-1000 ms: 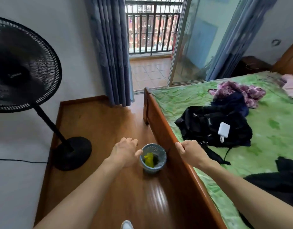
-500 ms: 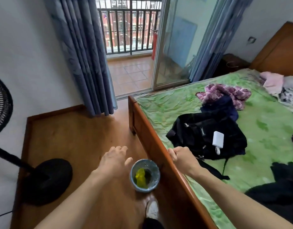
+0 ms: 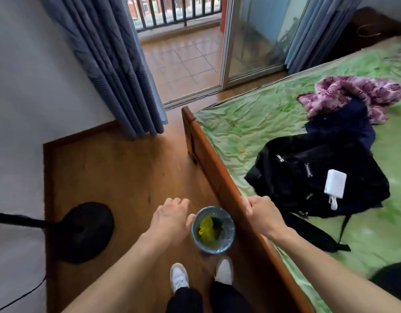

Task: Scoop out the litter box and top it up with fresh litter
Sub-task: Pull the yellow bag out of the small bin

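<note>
**Reaching for the bin beside the bed**

Standing on the wooden floor [image 3: 118,172], the person looks down past two white shoes [image 3: 179,277] at a small blue bin [image 3: 213,230] set just beside the bed frame [image 3: 219,177]. The head view, the only one here, shows no litter box, scoop or litter bag; where the task's own things are cannot be told from it. The bin holds a crumpled yellow bag [image 3: 206,227] and some darker waste.

The left hand [image 3: 170,219] hangs over the floor just left of the bin, fingers loosely curled and holding nothing, its thumb at or almost at the rim. The right hand [image 3: 263,212] grips the top edge of the bed frame, fingers wrapped over it, seemingly for balance.

My guess is that the bin is wanted for the scooped waste. It looks like thin plastic, light and fairly stiff, easily tipped; taking it by the rim with thumb inside and fingers outside should do, kept upright so nothing spills.

On the green sheet [image 3: 251,123] lie a black backpack [image 3: 307,181] with a white power bank [image 3: 335,184] on it, and a purple cloth [image 3: 353,91] further off. A fan base [image 3: 84,231] stands at left. The backpack carries a small label, too blurred to read; no other writing is visible.
</note>
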### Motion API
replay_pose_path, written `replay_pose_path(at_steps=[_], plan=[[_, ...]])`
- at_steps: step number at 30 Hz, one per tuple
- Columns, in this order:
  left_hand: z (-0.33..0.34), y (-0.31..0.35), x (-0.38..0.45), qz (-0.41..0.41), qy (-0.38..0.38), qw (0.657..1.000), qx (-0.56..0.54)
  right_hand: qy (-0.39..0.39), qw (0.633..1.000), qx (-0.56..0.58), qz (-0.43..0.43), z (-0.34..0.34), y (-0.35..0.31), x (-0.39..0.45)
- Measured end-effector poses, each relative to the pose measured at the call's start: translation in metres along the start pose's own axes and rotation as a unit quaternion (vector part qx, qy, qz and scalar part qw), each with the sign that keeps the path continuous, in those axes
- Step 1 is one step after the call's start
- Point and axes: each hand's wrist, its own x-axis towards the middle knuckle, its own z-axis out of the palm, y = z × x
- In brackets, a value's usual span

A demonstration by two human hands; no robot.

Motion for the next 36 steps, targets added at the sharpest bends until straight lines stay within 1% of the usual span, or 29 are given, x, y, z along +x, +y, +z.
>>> replay_pose_path(at_steps=[6,9,11,15,20,25,29,32,36], plan=[[0.048,-0.025,0.046,0.026,-0.057,0.998,0.003,0.024,0.999,-0.018,0.044,0.047,0.014,0.009],[0.083,-0.040,0.076,0.042,-0.089,0.995,0.014,0.013,0.998,-0.025,0.062,0.090,0.032,0.024],[0.106,-0.047,0.094,0.053,-0.102,0.993,0.019,0.008,0.997,-0.044,0.058,0.117,0.045,0.037],[0.168,-0.053,0.123,0.070,-0.117,0.991,0.015,0.003,0.996,-0.060,0.060,0.177,0.072,0.065],[0.267,-0.052,0.167,0.088,-0.147,0.985,0.007,-0.044,0.995,-0.056,0.067,0.273,0.131,0.102],[0.355,-0.058,0.206,0.092,-0.147,0.985,0.012,-0.080,0.994,-0.054,0.048,0.353,0.185,0.129],[0.407,-0.069,0.224,0.105,-0.124,0.986,0.035,-0.108,0.992,-0.053,0.021,0.394,0.212,0.149],[0.429,-0.078,0.234,0.112,-0.109,0.987,0.044,-0.123,0.991,-0.046,0.004,0.409,0.221,0.163],[0.436,-0.083,0.242,0.104,-0.099,0.989,0.027,-0.123,0.992,-0.038,0.000,0.418,0.223,0.177]])
